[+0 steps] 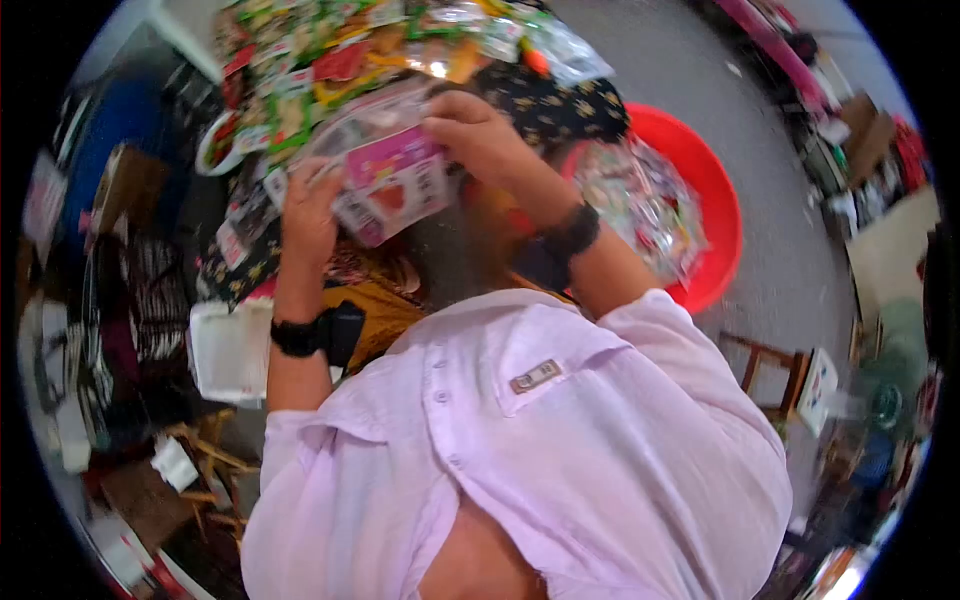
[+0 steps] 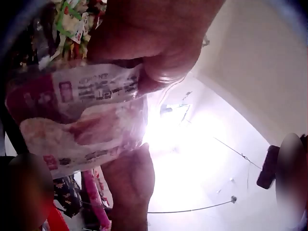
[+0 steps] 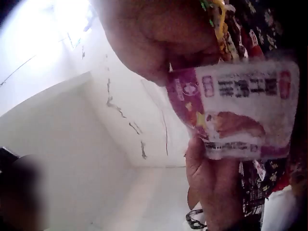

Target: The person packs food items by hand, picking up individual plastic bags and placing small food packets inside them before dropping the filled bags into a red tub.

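Observation:
A printed plastic food pouch [image 1: 395, 190], purple and white with a pinkish food picture, is held up between both hands in front of the chest. My left hand [image 1: 312, 210] grips its left edge, thumb and fingers at the plastic. At the upper right corner, my right hand [image 1: 475, 135] pinches the pouch between thumb and fingers. Clear film shows above the purple print. In the left wrist view, the pouch [image 2: 91, 115] spans the space between the two hands. The right wrist view shows its printed face [image 3: 240, 110] with dark lettering.
Many colourful packets [image 1: 290, 100] cover a dark floral cloth [image 1: 550, 105] ahead. To the right, a red basin [image 1: 715, 200] contains clear-wrapped packets [image 1: 640, 200]. A white foam box [image 1: 225, 350] stands at the left, near a wooden stool [image 1: 210, 450]. A white bowl [image 1: 215, 160] sits beside the packets.

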`<state>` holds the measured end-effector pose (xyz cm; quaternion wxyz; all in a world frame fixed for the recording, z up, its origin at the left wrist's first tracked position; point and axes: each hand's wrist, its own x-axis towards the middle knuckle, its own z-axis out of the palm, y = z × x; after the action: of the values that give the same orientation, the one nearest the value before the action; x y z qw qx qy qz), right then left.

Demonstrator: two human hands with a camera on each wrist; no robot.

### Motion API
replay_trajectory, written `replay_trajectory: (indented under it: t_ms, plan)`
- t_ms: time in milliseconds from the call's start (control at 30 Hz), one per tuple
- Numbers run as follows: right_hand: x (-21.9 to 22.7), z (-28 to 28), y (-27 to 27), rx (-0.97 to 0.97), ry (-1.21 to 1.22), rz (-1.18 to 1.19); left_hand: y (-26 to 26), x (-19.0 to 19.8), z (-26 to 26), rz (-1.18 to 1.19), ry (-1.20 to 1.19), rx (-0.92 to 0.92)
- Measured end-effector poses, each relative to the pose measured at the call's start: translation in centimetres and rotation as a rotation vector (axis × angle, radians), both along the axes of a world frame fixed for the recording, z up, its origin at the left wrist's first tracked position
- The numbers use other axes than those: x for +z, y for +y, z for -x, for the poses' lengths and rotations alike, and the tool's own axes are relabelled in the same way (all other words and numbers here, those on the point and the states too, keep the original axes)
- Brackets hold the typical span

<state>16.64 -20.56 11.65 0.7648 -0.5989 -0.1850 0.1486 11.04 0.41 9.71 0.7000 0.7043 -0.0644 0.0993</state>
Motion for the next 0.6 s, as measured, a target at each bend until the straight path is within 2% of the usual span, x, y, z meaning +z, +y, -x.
replay_trajectory:
  t_ms: [33,67,133,167,233,267,367,500,600]
  plan:
    - [-0.2,0.2,-0.4,0.024,-0.004,-0.041,-0.3,-0.1,0.4,-0.21,-0.081,0.109]
    - [-0.4,0.2,-0.8,-0.011,-0.181,0.02,-0.6,0.2,0.5,-0.11,0.054,0.097]
    - [-0.6,0.2,-1.8,-0.062,-0.53,0.161,-1.5,0.3,1.3,-0.095,0.158,0.045]
    - [-0.1,0.4,-2.4,-0.048,-0.622,0.269,-1.8,0.3,1.5,-0.09,0.208,0.028]
    - [1.5,1.3,-3.2,-0.007,-0.799,0.486,-1.7,-1.2,1.3,-0.264,0.113,-0.012]
    - [1.6,1.6,-3.2,0.031,-0.787,0.489,-1.8,-1.7,1.2,-0.348,0.062,-0.027]
    - [2.0,2.3,-3.4,0.122,-0.773,0.722,-3.3,-1.1,1.4,-0.269,0.141,-0.178]
    - [1.2,2.6,-4.5,0.148,-0.834,0.629,-5.1,-0.8,1.5,-0.181,0.254,-0.25]
    - [1.5,3.2,-5.8,0.1,-0.84,0.654,-6.1,-1.4,1.3,-0.107,0.287,-0.344]
